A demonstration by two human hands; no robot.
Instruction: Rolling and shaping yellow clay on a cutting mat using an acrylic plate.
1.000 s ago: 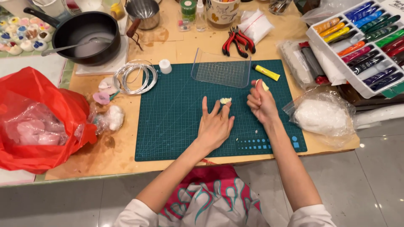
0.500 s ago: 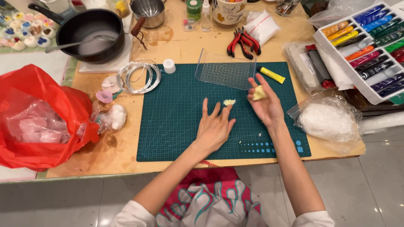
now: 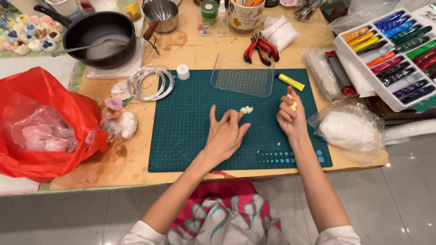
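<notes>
Left hand lies open on the mat, fingertips beside a pale clay bit. Right hand pinches a yellowish lump — squeezed harder, it could deform or stick.

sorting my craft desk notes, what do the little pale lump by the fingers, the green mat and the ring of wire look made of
Pale lump: seemingly soft clay or dough, matte cream, with an irregular pinched shape; the left hand lies beside it.
Green mat: likely a rubbery or vinyl cutting mat, matte dark green, flat, with pale printed squares.
Wire coil: probably metal, silvery and shiny, looped in thin springy rings.
</notes>
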